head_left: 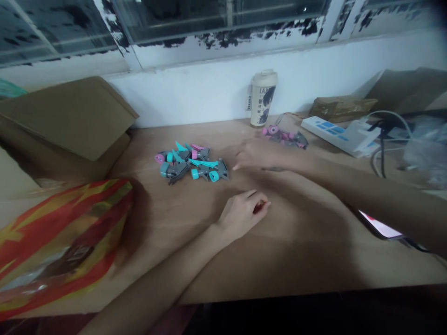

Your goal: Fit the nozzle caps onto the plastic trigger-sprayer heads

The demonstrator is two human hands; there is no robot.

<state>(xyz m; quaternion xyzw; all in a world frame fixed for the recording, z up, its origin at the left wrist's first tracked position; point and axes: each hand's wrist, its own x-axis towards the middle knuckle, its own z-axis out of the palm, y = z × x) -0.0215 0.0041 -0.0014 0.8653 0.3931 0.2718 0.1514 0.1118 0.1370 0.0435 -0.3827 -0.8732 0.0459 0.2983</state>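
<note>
Well in front of the cup (263, 98), the left hand (242, 213) curls loosely; whether it holds anything, I cannot tell. Teal-and-grey parts (204, 164) lie front-left of the cup, the blurred right hand (253, 152), grip unclear, in front, pink-and-grey parts (283, 135) closest.

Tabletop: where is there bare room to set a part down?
The tabletop has two bare patches: a broad one between the left forearm, the lit screen and the front edge; a smaller one between the striped bag, the teal-and-grey parts and that forearm. The back right is crowded: power strip, cables, clear plastic.
</note>
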